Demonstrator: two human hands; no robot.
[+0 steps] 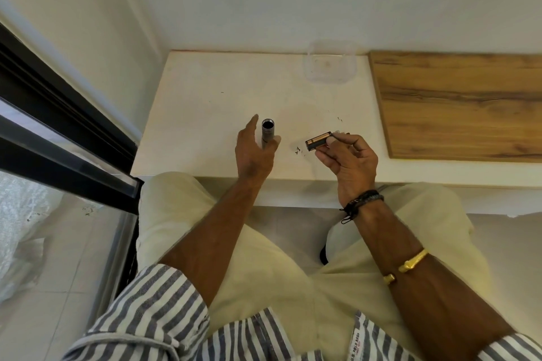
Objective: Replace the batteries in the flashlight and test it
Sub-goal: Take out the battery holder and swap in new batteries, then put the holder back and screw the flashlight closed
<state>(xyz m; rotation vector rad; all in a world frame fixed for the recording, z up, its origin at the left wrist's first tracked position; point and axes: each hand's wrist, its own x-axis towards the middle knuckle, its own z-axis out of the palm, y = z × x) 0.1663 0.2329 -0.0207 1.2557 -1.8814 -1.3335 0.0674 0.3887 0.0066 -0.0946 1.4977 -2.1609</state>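
Two hands up over the table [205, 97]. Flashlight [267, 133] sits open end up in the crook of the left hand [253, 152], thumb against its lower part and forefinger stretched out apart from it. Can't tell if that's a real grip. Right hand [349, 161], just beside, pinches the battery holder [319, 141] by one end, the other end pointing toward the flashlight.

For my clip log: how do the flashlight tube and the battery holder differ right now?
The tube is grey and upright, dark open end up, in the left hand. The holder is black with a copper-coloured cell, lying sideways in the right hand. Both are hand-held.
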